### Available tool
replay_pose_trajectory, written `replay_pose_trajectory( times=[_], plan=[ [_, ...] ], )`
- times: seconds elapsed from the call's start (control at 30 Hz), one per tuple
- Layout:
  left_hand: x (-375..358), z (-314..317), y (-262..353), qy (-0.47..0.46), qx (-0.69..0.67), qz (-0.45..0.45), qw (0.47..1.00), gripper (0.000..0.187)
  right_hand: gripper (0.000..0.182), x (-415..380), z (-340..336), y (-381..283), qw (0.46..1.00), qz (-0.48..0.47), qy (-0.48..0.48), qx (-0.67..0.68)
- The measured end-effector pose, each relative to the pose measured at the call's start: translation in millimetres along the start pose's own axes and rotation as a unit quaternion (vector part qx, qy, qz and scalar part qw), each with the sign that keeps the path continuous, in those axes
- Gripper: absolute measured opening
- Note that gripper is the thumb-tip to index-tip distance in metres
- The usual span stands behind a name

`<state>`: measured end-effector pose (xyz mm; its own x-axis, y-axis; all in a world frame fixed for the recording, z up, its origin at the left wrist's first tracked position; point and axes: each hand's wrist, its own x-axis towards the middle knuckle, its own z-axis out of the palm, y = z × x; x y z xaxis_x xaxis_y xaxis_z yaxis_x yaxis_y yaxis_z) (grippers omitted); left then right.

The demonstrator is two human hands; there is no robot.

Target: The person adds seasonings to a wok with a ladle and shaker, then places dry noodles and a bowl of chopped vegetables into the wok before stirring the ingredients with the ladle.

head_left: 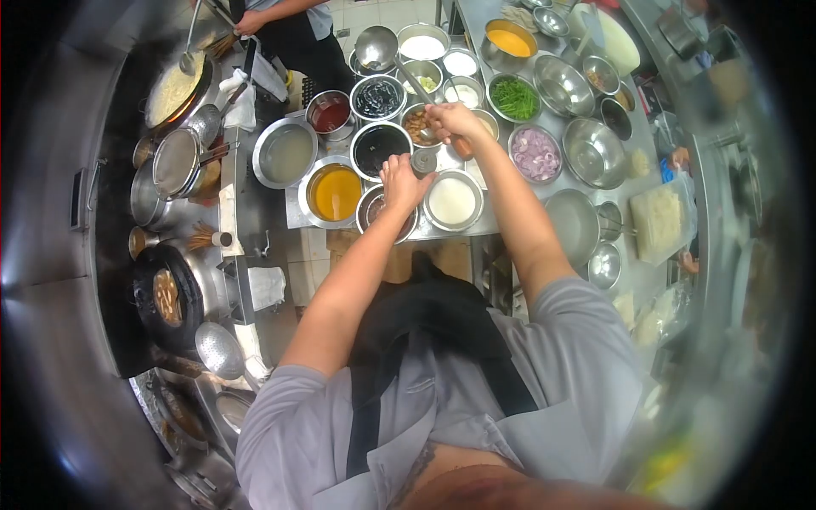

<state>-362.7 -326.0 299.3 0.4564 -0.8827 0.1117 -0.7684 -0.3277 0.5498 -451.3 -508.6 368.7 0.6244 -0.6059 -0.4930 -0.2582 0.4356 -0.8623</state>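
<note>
My right hand (455, 121) is closed around the handle of a ladle (416, 87) over the middle of the pots. Under it is a steel pot of brown chunks (416, 124). A small orange-brown thing (463, 148) shows just below this hand; I cannot make out what it is. My left hand (401, 182) grips a small grey round container (423, 161) at its fingertips. Around it are a pot of black liquid (378, 149), a bowl of white liquid (452, 202) and a pot of dark contents (374, 212), partly hidden by my wrist.
Yellow liquid fills a pot (334, 192) at the front left. On the right counter are bowls of purple onion (535, 155) and chopped greens (514, 99). To the left, a wok (174, 90) sits over flame, near another person's hand (249, 23) holding a tool.
</note>
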Motion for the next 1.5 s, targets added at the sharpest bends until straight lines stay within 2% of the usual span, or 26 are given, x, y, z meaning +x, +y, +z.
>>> replay_pose_trajectory(
  times=[0.37, 0.53, 0.63, 0.67, 0.73, 0.77, 0.8, 0.83, 0.9, 0.93, 1.1, 1.17, 1.27, 1.3, 1.33, 1.4, 1.43, 1.5],
  plan=[
    [2, 15, -1, 0.008, -0.016, -0.024, 1.0, 0.063, 0.025, -15, -9, -10, 0.991, 0.036, -0.046, 0.121],
    [0, 11, 1, 0.048, -0.046, -0.01, 0.998, 0.06, 0.024, -29, -9, -17, 0.991, 0.027, -0.064, 0.116],
    [-4, -7, 10, 0.112, -0.109, 0.048, 0.987, 0.059, 0.025, -56, -1, -34, 0.991, 0.022, -0.05, 0.123],
    [-5, -16, 13, 0.124, -0.114, 0.038, 0.985, 0.059, 0.025, -69, 4, -41, 0.992, 0.024, -0.056, 0.109],
    [-11, -36, 10, 0.169, -0.227, 0.091, 0.955, 0.061, 0.027, -94, 17, -52, 0.999, -0.005, 0.002, 0.049],
    [-21, -50, 12, 0.207, -0.236, 0.099, 0.944, 0.063, 0.028, -106, 22, -51, 0.999, -0.014, 0.001, 0.052],
    [-30, -76, 14, 0.202, -0.28, 0.119, 0.931, 0.064, 0.029, -116, 27, -52, 0.998, -0.022, -0.01, 0.053],
    [-42, -92, 13, 0.208, -0.333, 0.117, 0.912, 0.066, 0.029, -128, 40, -55, 0.998, -0.02, 0.002, 0.056],
    [-74, -136, 7, 0.146, -0.415, 0.056, 0.896, 0.067, 0.029, -152, 67, -58, 0.999, -0.018, 0.005, 0.042],
    [-84, -136, -6, 0.2, -0.409, 0.089, 0.886, 0.066, 0.029, -161, 79, -56, 0.999, -0.022, -0.001, 0.026],
    [-167, -189, -72, 0.26, -0.302, 0.016, 0.917, 0.07, 0.032, -191, 141, -46, 0.995, 0.01, -0.097, -0.017],
    [-204, -209, -99, 0.289, -0.269, -0.018, 0.919, 0.072, 0.031, -202, 177, -40, 0.986, 0.047, -0.161, 0.025],
    [-259, -235, -130, 0.343, -0.275, -0.1, 0.893, 0.075, 0.032, -216, 257, -44, 0.974, 0.11, -0.194, 0.041],
    [-276, -241, -145, 0.362, -0.257, -0.113, 0.889, 0.077, 0.032, -214, 285, -41, 0.964, 0.111, -0.241, 0.035],
    [-292, -247, -158, 0.365, -0.256, -0.116, 0.887, 0.077, 0.032, -207, 312, -37, 0.958, 0.107, -0.267, 0.003],
    [-320, -260, -179, 0.436, -0.25, -0.164, 0.849, 0.076, 0.032, -204, 381, -32, 0.95, 0.088, -0.298, -0.041],
    [-334, -270, -190, 0.439, -0.251, -0.163, 0.847, 0.076, 0.033, -204, 417, -30, 0.954, 0.092, -0.28, -0.054],
    [-357, -293, -218, 0.496, -0.161, -0.209, 0.827, 0.076, 0.034, -182, 482, -14, 0.928, 0.054, -0.352, -0.11]
  ],
)
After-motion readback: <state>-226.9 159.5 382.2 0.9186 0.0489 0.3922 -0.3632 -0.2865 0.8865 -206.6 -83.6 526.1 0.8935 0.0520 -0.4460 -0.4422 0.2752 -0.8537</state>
